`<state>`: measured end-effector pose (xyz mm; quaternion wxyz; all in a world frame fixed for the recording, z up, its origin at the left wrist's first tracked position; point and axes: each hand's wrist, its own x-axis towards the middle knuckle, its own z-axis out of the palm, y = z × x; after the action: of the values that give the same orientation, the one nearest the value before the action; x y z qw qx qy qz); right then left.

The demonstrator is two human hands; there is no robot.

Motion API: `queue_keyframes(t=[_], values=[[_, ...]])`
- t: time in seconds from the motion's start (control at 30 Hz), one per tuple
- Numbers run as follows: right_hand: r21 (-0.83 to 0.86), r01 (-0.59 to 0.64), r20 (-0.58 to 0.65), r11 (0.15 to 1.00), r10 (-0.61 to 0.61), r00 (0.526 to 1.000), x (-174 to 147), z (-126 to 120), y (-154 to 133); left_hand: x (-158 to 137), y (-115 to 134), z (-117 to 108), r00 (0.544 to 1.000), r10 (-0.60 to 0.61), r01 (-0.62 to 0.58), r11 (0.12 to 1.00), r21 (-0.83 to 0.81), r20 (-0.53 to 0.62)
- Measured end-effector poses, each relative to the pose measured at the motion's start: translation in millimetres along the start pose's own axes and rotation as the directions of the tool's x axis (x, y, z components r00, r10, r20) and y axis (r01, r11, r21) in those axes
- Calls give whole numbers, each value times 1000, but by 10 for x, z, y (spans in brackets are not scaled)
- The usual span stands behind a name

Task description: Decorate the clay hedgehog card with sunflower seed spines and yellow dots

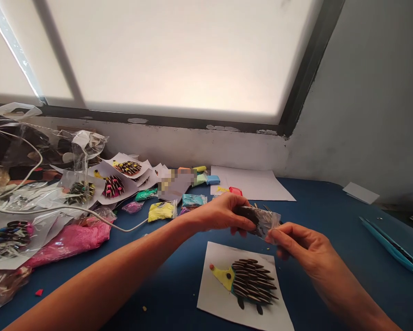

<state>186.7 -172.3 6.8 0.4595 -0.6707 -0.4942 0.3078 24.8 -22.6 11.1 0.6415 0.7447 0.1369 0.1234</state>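
My left hand [227,212] is closed around a small clear plastic bag of black modelling clay [265,221], held above the table. At the bag's right edge, the thumb and fingers of my right hand [297,242] pinch the plastic. Below both hands lies a white card [211,294] bearing a hedgehog picture [252,281]. Its head is yellow clay with a red nose and a black eye, and dark striped seeds form the spines. Two black feet show under the body.
Left of my hands are clay packets, including a yellow packet [161,211] and a blue packet [194,200]. More hedgehog cards [114,186] and a pink bag [73,241] lie farther left, with a white cable [89,211] across. A white sheet [257,181] and blue tweezers [388,243] also lie on the table.
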Motion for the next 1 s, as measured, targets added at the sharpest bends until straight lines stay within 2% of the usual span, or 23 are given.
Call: queue_keyframes(t=[0.23, 0.33, 0.57, 0.77, 0.93, 1.0], values=[[33, -50, 48, 998, 49, 998, -13, 33, -13, -49, 51, 20, 999, -36, 33, 996, 85, 27], [14, -44, 32, 999, 44, 999, -7, 35, -2, -41, 46, 26, 999, -23, 20, 994, 112, 28], [-49, -22, -82, 999, 18, 997, 34, -1, 74, 10, -33, -9, 995, 101, -102, 994, -47, -26], [-68, -75, -60, 995, 71, 996, 19, 78, 48, -8, -42, -80, 999, 21, -20, 999, 34, -31], [-29, -122, -55, 992, 120, 991, 11, 124, -11, 34, -90, -85, 995, -22, 23, 1000, 13, -101], [-36, -139, -85, 990, 136, 987, 29, 115, 19, 66, -135, -74, 989, -38, 53, 994, 94, -146]])
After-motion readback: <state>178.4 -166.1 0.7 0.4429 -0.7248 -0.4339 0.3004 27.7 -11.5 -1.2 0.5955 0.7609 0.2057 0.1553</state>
